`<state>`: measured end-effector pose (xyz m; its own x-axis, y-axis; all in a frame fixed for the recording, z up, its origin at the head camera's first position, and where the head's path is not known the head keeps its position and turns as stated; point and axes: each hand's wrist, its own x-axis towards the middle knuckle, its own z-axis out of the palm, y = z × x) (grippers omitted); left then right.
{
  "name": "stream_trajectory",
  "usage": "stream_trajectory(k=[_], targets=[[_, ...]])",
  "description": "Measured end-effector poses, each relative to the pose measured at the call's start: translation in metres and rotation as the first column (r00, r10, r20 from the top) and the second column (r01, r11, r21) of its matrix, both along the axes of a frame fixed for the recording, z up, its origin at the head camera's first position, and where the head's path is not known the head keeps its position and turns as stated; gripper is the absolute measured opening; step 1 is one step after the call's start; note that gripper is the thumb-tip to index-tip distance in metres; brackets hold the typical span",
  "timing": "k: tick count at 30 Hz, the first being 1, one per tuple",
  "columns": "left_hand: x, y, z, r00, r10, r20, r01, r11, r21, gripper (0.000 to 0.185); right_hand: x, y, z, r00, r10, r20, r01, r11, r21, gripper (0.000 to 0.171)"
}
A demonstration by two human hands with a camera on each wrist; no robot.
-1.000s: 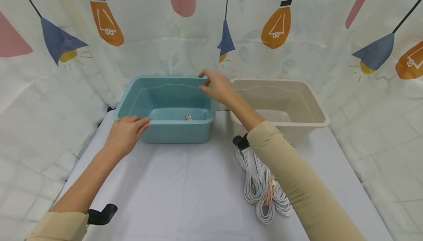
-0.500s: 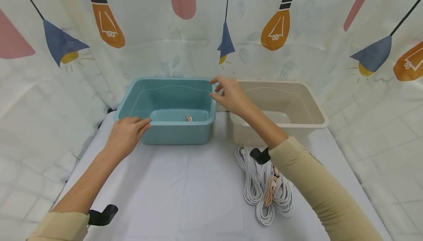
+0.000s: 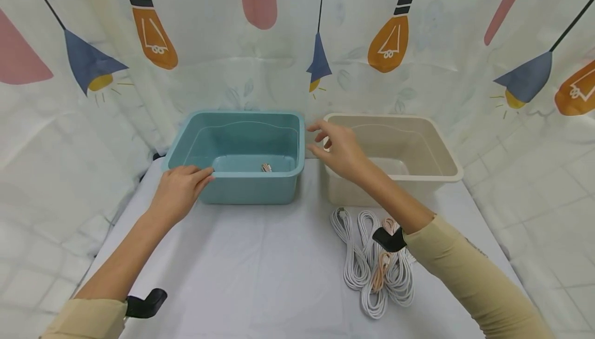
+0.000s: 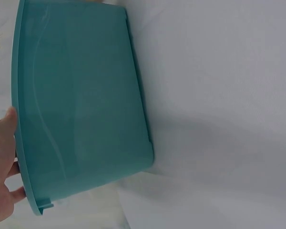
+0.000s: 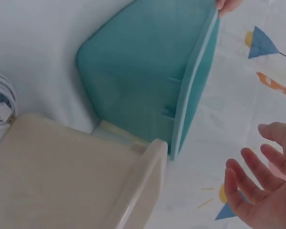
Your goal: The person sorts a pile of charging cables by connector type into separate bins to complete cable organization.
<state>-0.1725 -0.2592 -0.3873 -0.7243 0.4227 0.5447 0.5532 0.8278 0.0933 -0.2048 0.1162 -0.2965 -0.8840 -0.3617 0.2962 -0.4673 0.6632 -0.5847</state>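
A teal plastic bin [image 3: 251, 189] stands at the back left of the table. My left hand [image 3: 181, 191] holds its front rim near the left corner; in the left wrist view, the thumb [image 4: 10, 117] lies at the rim with fingers behind it. Inside the bin a small copper-and-white striped thing [image 3: 266, 167] shows just over the rim, mostly hidden. My right hand [image 3: 339, 150] hovers by the left end of a beige bin [image 3: 390, 178], fingers loosely bent and nothing between them. In the right wrist view that hand [image 5: 267, 186] is likewise bare, apart from both bins.
Several coiled white cables [image 3: 355, 266] and peach cables [image 3: 379, 272] lie on the white-covered table [image 3: 260, 266] in front of the beige bin, partly under the right forearm. A narrow gap separates the two bins. A patterned curtain [image 3: 195, 44] hangs close behind them.
My right hand has moved right, from over the teal bin's right end to the beige bin's left end. More of the cables now shows. My left hand stays on the rim.
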Motion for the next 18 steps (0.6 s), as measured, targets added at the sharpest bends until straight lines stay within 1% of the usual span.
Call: stream_trajectory(k=[4,9,14,18], targets=[[0.0,0.0,0.001,1.0,0.003,0.011,-0.003,1.0,-0.006,0.029,0.01,0.009,-0.004,1.0,-0.01,-0.01,0.01,1.0,0.008,0.036],[-0.001,-0.002,0.002,1.0,0.007,0.03,-0.007,1.0,-0.015,0.029,0.023,0.022,-0.013,0.999,0.007,-0.042,-0.006,1.0,0.023,0.037],[-0.001,-0.004,0.003,0.994,0.036,0.1,-0.034,0.999,-0.021,0.028,0.034,0.036,-0.021,0.998,0.0,-0.061,0.002,1.0,0.031,0.036],[0.001,-0.002,0.007,0.982,0.081,0.17,-0.08,0.997,-0.01,0.029,0.04,0.046,-0.027,0.999,-0.009,-0.054,0.011,1.0,0.029,0.034]])
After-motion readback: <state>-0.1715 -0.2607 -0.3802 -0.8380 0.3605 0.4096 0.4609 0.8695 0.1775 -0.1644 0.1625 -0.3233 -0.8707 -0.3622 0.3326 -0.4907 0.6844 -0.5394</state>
